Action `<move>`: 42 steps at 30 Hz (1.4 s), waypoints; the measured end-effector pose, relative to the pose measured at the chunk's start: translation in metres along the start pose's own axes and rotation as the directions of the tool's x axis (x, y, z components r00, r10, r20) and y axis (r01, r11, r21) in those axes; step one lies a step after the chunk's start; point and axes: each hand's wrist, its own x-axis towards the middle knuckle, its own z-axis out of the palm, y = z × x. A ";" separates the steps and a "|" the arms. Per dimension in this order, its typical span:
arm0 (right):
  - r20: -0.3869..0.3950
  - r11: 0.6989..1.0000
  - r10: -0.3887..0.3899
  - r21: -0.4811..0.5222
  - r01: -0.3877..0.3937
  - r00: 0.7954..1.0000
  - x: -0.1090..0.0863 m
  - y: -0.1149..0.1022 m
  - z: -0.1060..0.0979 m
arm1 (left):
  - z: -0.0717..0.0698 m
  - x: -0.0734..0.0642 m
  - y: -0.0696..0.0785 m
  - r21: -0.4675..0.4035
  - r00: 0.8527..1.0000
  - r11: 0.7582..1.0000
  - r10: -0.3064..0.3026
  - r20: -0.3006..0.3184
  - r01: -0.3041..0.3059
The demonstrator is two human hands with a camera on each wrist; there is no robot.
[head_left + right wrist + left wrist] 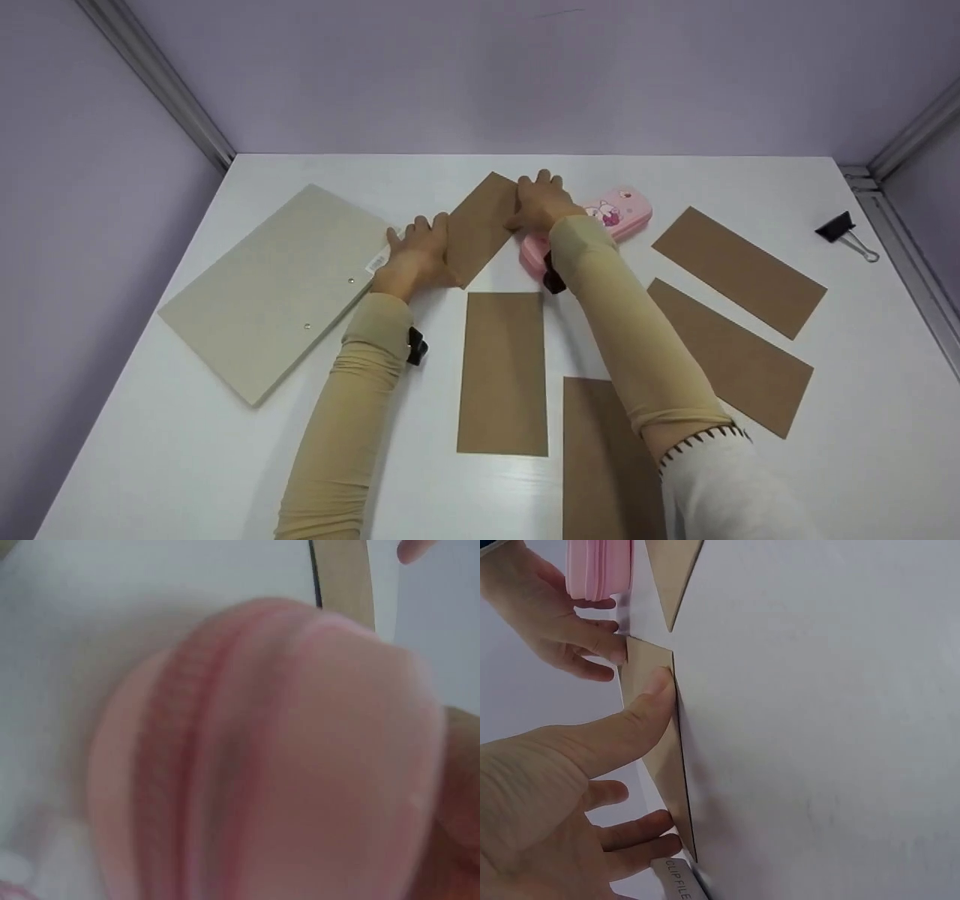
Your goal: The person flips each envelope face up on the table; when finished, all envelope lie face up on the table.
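A brown rectangular card [480, 229] lies slanted on the white table toward the back, between my two hands. My left hand [414, 255] touches its left side; in the left wrist view the thumb [649, 701] lies across the card while the other fingers extend along its far edge. At the opposite side, the fingertips and thumb of my right hand [541, 202] rest at the card's edge. Partly under the right wrist is a pink pencil case [630, 210] with a cartoon animal on its lid. It fills most of the right wrist view, where the right hand is largely hidden.
A grey clip file [270, 285] lies tilted, close to the left hand. More brown cards lie in front [502, 375] and to the right [739, 270], some partly covered by the right arm. A black binder clip [836, 226] sits near the right edge.
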 end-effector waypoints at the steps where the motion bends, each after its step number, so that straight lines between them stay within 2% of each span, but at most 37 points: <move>1: -0.021 1.000 0.009 0.017 -0.009 1.000 0.001 0.001 0.002 | 0.000 0.001 0.000 -0.008 1.000 1.000 -0.003 0.007 0.003; 5: -0.089 0.992 0.037 0.120 -0.026 0.995 0.005 0.004 0.004 | -0.001 0.001 -0.003 -0.015 1.000 1.000 -0.008 0.029 0.009; 8: -0.110 0.963 0.054 0.270 -0.022 0.992 0.007 0.002 -0.001 | -0.002 0.001 -0.004 -0.020 1.000 1.000 -0.007 0.024 0.008; 10: -0.096 0.915 0.069 0.402 -0.024 0.993 0.005 -0.002 -0.007 | -0.002 0.001 -0.006 -0.030 1.000 1.000 -0.003 0.015 0.004; 13: -0.062 0.810 0.095 0.586 -0.041 0.994 -0.001 -0.009 -0.019 | -0.002 0.000 -0.010 -0.076 1.000 0.997 -0.005 -0.018 0.004; 16: -0.043 0.699 0.090 0.714 -0.033 0.995 -0.008 -0.015 -0.032 | -0.003 0.001 -0.018 -0.145 0.997 0.989 -0.011 -0.080 -0.001; 19: -0.052 0.652 0.059 0.758 0.000 0.997 -0.010 -0.021 -0.041 | -0.005 0.002 -0.025 -0.239 0.985 0.971 -0.029 -0.168 -0.012; 22: -0.096 0.641 0.038 0.766 0.049 0.995 -0.012 -0.024 -0.048 | -0.008 0.000 -0.029 -0.356 0.962 0.933 -0.038 -0.270 -0.063; 24: -0.142 0.640 0.036 0.763 0.086 0.989 -0.013 -0.024 -0.051 | -0.011 -0.005 -0.027 -0.429 0.933 0.894 -0.036 -0.359 -0.131; 25: -0.166 0.642 0.036 0.759 0.104 0.986 -0.013 -0.024 -0.052 | -0.013 -0.008 -0.025 -0.452 0.909 0.874 -0.031 -0.416 -0.178; 26: -0.190 0.653 0.031 0.747 0.125 0.981 -0.015 -0.024 -0.053 | -0.014 -0.011 -0.022 -0.457 0.877 0.860 -0.022 -0.480 -0.229; 27: -0.217 0.657 0.021 0.738 0.150 0.976 -0.016 -0.024 -0.055 | -0.016 -0.015 -0.018 -0.442 0.836 0.854 -0.014 -0.548 -0.275; 28: -0.242 0.654 0.011 0.736 0.176 0.970 -0.017 -0.024 -0.057 | -0.018 -0.020 -0.013 -0.411 0.789 0.855 -0.004 -0.614 -0.315; 29: -0.259 0.637 0.001 0.745 0.199 0.966 -0.019 -0.025 -0.058 | -0.020 -0.024 -0.007 -0.365 0.737 0.864 0.011 -0.676 -0.348; 31: -0.293 0.565 -0.008 0.788 0.246 0.956 -0.023 -0.027 -0.062 | -0.023 -0.032 0.004 -0.228 0.631 0.901 0.062 -0.774 -0.369; 32: -0.315 0.513 -0.008 0.813 0.274 0.949 -0.025 -0.029 -0.064 | -0.024 -0.035 0.009 -0.148 0.587 0.922 0.098 -0.803 -0.357; 33: -0.334 0.444 0.000 0.844 0.299 0.943 -0.026 -0.032 -0.065 | -0.025 -0.038 0.014 -0.071 0.554 0.939 0.136 -0.821 -0.336; 34: -0.347 0.378 0.012 0.870 0.317 0.938 -0.027 -0.034 -0.067 | -0.025 -0.040 0.019 0.000 0.532 0.948 0.179 -0.827 -0.318; 35: -0.360 0.329 0.026 0.884 0.332 0.933 -0.028 -0.035 -0.068 | -0.025 -0.042 0.023 0.070 0.521 0.953 0.222 -0.824 -0.296; 36: -0.377 0.305 0.038 0.886 0.349 0.925 -0.028 -0.037 -0.068 | -0.024 -0.043 0.026 0.134 0.517 0.953 0.263 -0.814 -0.273; 37: -0.392 0.301 0.045 0.882 0.362 0.919 -0.027 -0.038 -0.069 | -0.023 -0.044 0.029 0.187 0.521 0.949 0.297 -0.800 -0.253; 39: -0.397 0.326 0.056 0.875 0.359 0.916 -0.025 -0.038 -0.068 | -0.020 -0.043 0.034 0.269 0.538 0.937 0.348 -0.768 -0.222; 40: -0.389 0.352 0.065 0.870 0.344 0.919 -0.024 -0.037 -0.067 | -0.018 -0.041 0.036 0.301 0.550 0.930 0.368 -0.750 -0.212; 42: -0.381 0.431 0.083 0.847 0.311 0.921 -0.020 -0.034 -0.065 | -0.014 -0.037 0.039 0.354 0.574 0.915 0.397 -0.716 -0.192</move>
